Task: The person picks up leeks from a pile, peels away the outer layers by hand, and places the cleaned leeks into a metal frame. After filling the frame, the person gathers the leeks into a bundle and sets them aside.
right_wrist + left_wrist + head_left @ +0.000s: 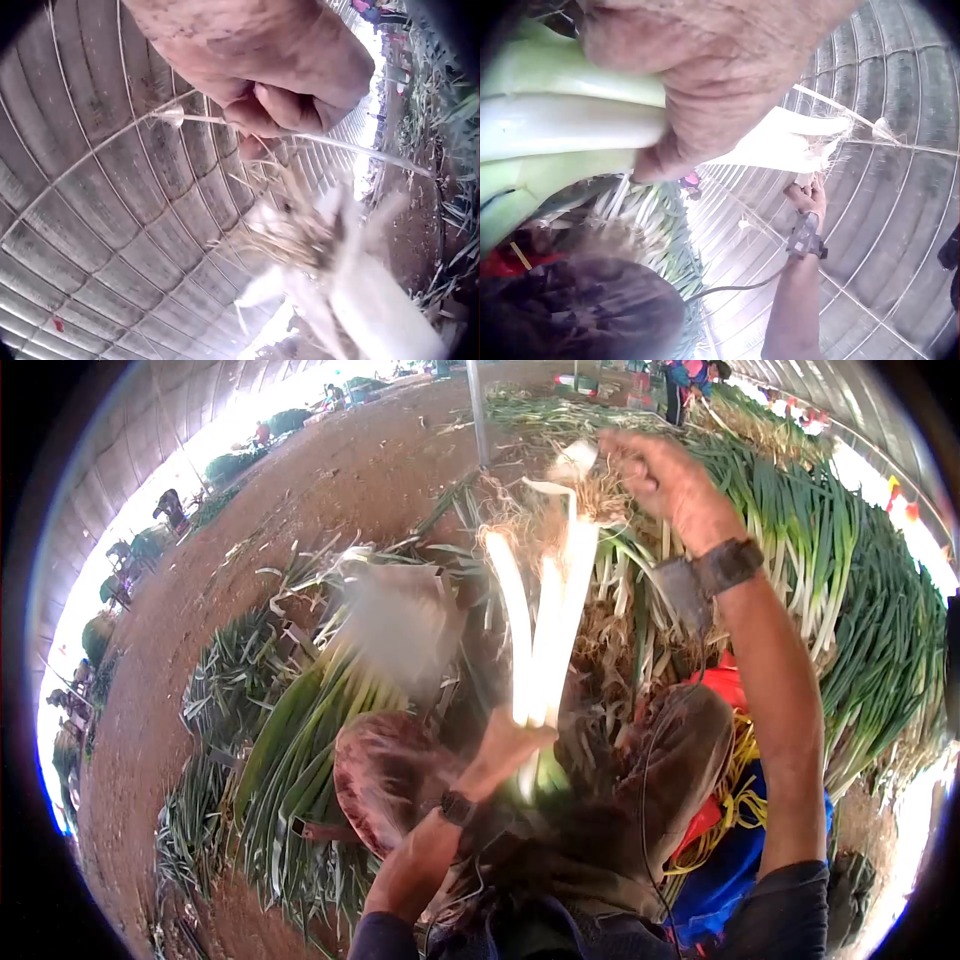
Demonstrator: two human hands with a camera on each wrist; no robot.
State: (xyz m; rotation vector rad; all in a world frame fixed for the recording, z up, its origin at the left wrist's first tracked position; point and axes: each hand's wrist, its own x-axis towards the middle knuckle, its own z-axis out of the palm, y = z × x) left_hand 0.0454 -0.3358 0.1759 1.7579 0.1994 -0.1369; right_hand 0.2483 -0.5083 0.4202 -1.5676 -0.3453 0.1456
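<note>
- The long white leek stalks with brown, stringy roots (546, 645) stand between the hands, their long axis running outward from the torso, root ends pointing away and green ends nearest the body.
- The person's left hand (503, 752) wraps round them near the green end, apparently to keep them bunched while leaving the roots exposed.
- The person's right hand (682, 492) is beside the roots, fingers curled; whether they pinch a strand, one cannot tell.
- Left of the left hand lies a heap of broad green leaves (300, 760); beyond the right forearm, piled green-topped leeks (868, 615).
</note>
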